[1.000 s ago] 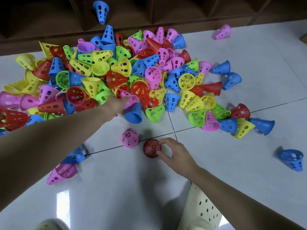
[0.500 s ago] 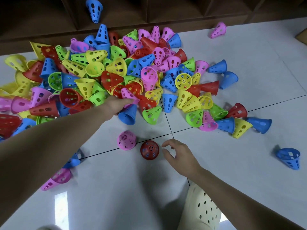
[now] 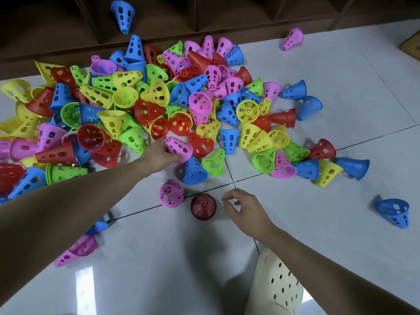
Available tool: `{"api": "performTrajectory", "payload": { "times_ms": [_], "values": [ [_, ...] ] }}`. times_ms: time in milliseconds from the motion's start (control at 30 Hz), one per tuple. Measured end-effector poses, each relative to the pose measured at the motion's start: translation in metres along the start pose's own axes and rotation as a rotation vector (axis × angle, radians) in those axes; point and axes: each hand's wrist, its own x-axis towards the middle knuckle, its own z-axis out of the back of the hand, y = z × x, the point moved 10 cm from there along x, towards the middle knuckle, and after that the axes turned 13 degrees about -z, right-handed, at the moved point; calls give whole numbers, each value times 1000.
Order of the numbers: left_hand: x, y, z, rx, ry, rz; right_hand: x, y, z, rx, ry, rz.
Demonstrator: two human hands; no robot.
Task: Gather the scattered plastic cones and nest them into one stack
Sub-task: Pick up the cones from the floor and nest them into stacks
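A big heap of perforated plastic cones (image 3: 159, 105) in red, yellow, green, blue and pink covers the white tiled floor. My left hand (image 3: 159, 153) reaches into the heap's near edge and grips a pink cone (image 3: 178, 147) lying on its side. A red cone (image 3: 203, 206) and another pink cone (image 3: 171, 193) stand upright on the floor in front of the heap. My right hand (image 3: 244, 209) hovers just right of the red cone, fingers loosely curled and apart, holding nothing.
Stray cones lie apart: a blue one (image 3: 394, 212) far right, a pink one (image 3: 293, 39) at the back, a blue one (image 3: 122, 15) inside the dark wooden shelf (image 3: 250, 17), pink and blue ones under my left forearm. A cream perforated shoe (image 3: 275, 285) is below.
My right hand has let go of the red cone and drawn slightly to the right. My left hand has closed on the pink cone at the heap's edge.
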Motion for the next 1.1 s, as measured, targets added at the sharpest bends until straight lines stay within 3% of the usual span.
{"api": "performTrajectory", "payload": {
  "times_ms": [200, 367, 500, 633, 767, 900, 1000, 1100],
  "values": [
    [-5, -23, 0, -14, -74, -98, 2, -7, 3, 32, 7, -51],
    [-30, -63, 26, 75, -83, -283, 6, -11, 5, 78, 1, -91],
    [-74, -79, 34, 213, 42, -383, 10, -8, 7, 121, -12, -91],
    [-110, -60, 16, 338, 221, -396, 14, -2, 9, 139, -16, -77],
    [-119, -39, -4, 425, 297, -502, 24, 1, 12, 152, -56, -73],
    [-108, -33, -3, 354, 324, -488, 46, 12, 19, 89, -120, -55],
    [-95, -39, 7, 248, 256, -475, 66, 33, 18, 19, -103, 8],
    [-70, -30, 12, 179, 172, -296, 88, 45, 8, -112, -6, -36]
  ]
}}
